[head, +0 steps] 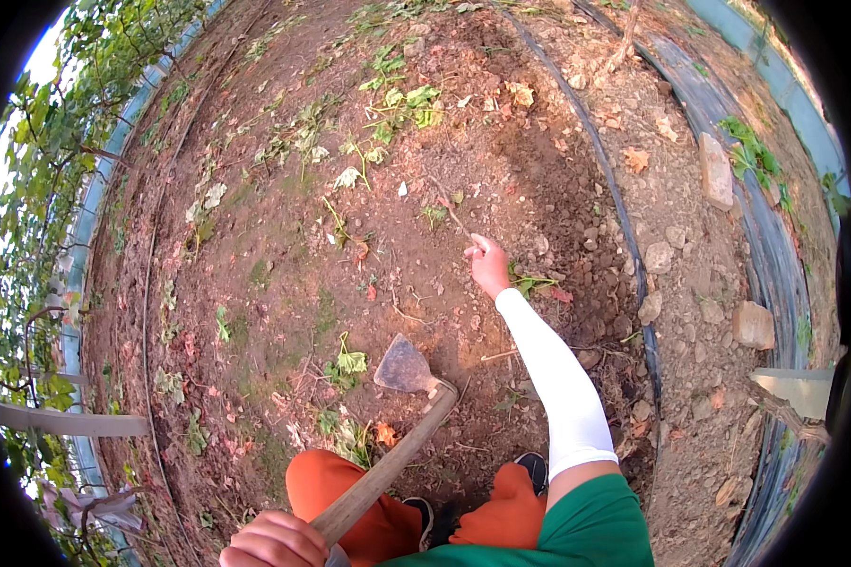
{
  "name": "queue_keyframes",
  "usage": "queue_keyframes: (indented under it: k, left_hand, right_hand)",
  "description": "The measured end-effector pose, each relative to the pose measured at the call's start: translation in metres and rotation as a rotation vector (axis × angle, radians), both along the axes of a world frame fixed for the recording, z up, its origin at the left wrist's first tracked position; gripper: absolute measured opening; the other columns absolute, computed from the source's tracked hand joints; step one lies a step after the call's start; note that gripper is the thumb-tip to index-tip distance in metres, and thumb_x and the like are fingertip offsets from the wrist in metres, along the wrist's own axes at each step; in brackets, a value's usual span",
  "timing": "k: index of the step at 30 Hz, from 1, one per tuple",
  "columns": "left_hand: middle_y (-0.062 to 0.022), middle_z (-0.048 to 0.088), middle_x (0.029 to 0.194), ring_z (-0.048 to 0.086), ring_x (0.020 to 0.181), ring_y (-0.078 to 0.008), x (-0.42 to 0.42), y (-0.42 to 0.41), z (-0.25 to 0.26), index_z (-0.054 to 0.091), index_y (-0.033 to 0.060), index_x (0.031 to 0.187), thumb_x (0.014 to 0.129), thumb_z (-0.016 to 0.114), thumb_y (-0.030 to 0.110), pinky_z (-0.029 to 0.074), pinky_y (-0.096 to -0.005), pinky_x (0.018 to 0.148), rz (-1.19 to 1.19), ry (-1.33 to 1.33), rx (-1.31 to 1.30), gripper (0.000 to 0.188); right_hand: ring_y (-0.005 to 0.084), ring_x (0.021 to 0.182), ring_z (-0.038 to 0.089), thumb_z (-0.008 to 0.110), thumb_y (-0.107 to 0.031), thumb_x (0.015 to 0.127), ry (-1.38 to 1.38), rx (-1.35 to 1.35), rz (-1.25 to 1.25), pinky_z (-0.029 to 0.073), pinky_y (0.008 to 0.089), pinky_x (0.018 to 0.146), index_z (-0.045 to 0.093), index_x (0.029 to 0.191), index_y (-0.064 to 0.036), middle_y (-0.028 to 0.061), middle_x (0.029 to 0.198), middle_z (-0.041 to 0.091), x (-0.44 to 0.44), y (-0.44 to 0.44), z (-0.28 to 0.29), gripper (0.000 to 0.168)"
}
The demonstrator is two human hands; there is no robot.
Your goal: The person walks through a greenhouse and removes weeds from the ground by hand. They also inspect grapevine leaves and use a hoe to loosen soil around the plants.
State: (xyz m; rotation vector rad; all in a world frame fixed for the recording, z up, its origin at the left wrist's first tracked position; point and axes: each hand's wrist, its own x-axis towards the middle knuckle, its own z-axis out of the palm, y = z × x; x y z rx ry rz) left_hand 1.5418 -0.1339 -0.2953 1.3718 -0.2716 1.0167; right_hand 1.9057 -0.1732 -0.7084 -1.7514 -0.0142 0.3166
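Note:
At the bottom of the head view, my left hand (275, 541) is wrapped around the wooden handle (383, 471) of a hoe. The hoe's broad, soil-marked metal blade (404, 366) rests on or just above the bare soil, in front of my knees. My right hand (489, 265) reaches forward low over the ground, its arm in a white sleeve (553, 375). A thin dry twig (450, 204) runs forward from its fingers and appears pinched between them. Just beside that hand lies a green weed (530, 281) at the edge of darker, loosened soil.
A black irrigation hose (596, 142) runs along the right, beside stones (658, 257), bricks (716, 172) and black plastic sheeting (783, 262). Wilted leafy cuttings (408, 106) litter the soil. Leafy vines (35, 184) and a thin dark line (149, 298) border the left.

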Motion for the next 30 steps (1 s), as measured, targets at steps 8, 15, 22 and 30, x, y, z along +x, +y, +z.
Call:
queue_keyframes:
  k: [8,15,22,30]
  left_hand:
    - [-0.0001,0.047,0.048,0.045,0.036,-0.0116,0.003,0.001,0.001,0.044,0.0087,0.077,0.093,0.065,0.016,0.036,-0.0255,0.038,-0.022,0.001,-0.007,0.027]
    - [0.0001,0.046,0.048,0.045,0.036,-0.0116,0.000,0.000,0.002,0.044,0.0092,0.076,0.093,0.065,0.017,0.037,-0.0259,0.039,0.011,0.021,-0.002,0.028]
    - [0.0001,0.046,0.048,0.045,0.036,-0.0115,-0.002,-0.001,0.001,0.044,0.0095,0.077,0.093,0.065,0.017,0.037,-0.0258,0.039,0.004,0.005,-0.008,0.028]
    - [0.0003,0.047,0.048,0.046,0.036,-0.0113,-0.001,-0.002,0.000,0.043,0.0092,0.077,0.093,0.065,0.016,0.037,-0.0251,0.039,0.004,0.010,-0.007,0.028]
  right_hand:
    - [0.0217,0.076,0.070,0.049,-0.001,0.091,-0.112,-0.072,0.049,0.055,0.0374,0.071,0.063,0.128,-0.002,0.0140,0.091,0.073,0.013,-0.016,-0.001,0.039]
    - [0.0214,0.075,0.070,0.049,-0.002,0.091,-0.067,-0.126,0.015,0.055,0.0367,0.071,0.067,0.122,0.000,0.0154,0.090,0.074,0.007,-0.014,0.010,0.036]
    - [0.0225,0.082,0.071,0.050,-0.002,0.091,-0.113,-0.097,0.081,0.055,0.0350,0.076,0.064,0.124,0.003,0.0148,0.090,0.074,0.017,-0.020,-0.019,0.036]
    - [0.0296,0.089,0.068,0.056,-0.006,0.088,-0.065,-0.236,0.048,0.053,0.0415,0.083,0.062,0.128,-0.001,0.0175,0.094,0.071,-0.009,-0.026,0.011,0.040]
